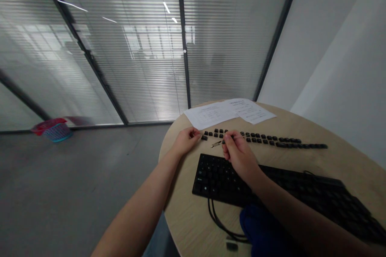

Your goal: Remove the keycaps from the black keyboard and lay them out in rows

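A black keyboard (pixel 280 192) lies across a round wooden table (pixel 187 217). Behind it, loose black keycaps (pixel 271 139) sit in rows. My left hand (pixel 186 140) rests on the table at the left end of the rows, fingers curled, pinching a small dark keycap. My right hand (pixel 238 154) hovers over the keyboard's far edge with fingers closed round a thin metal tool (pixel 216 143) whose tip points left toward the keycaps.
Two printed paper sheets (pixel 229 111) lie at the table's far edge. The keyboard cable (pixel 218 221) loops at the near edge beside a blue cloth (pixel 262 229). A glass partition with blinds stands behind, with a pink and blue basket (pixel 54 129) on the floor at left.
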Available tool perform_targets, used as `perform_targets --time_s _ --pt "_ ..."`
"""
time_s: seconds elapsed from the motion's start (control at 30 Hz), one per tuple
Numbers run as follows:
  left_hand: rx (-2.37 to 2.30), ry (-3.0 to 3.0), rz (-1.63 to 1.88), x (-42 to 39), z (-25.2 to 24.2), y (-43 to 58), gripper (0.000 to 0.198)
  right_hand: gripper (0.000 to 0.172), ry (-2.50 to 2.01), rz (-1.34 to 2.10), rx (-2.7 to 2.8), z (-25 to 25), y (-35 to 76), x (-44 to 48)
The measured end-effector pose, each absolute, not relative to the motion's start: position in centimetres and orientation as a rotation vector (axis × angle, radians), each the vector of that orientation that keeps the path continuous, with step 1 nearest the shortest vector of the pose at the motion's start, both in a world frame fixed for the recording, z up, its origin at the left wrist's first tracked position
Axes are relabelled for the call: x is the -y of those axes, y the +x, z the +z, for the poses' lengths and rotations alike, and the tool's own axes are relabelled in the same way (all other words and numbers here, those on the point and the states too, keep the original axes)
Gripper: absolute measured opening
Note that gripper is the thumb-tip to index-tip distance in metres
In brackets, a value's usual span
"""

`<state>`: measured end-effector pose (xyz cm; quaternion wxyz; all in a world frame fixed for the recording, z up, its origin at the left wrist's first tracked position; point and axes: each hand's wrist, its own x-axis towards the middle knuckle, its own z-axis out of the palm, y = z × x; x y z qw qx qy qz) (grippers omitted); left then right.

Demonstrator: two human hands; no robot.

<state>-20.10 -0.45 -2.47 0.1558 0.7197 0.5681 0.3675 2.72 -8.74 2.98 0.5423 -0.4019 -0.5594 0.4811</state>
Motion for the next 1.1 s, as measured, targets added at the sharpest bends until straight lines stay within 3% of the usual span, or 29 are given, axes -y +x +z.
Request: perform_targets --time_s 0.17,0.47,0.87,1.1 --pt "-1.45 2.058 0.946 1.5 -2.0 -19.4 0.022 0.03 -0.892 1.195 1.629 5.2 4.4 10.0" --pt "-1.277 2.05 0.846 2.2 -1.5 -18.9 0.017 0.029 -1.035 1.317 1.658 -1.8 4.0 8.7" --pt "-1.308 2.09 0.858 2.2 -1.6 -18.6 0.02 0.011 -0.935 0.982 2.003 -1.0 4.2 9.3" --pt "-1.372 2.093 0.884 2.4 -1.4 -18.5 0.019 0.01 -0.909 0.935 2.046 -0.4 4.2 9.9"
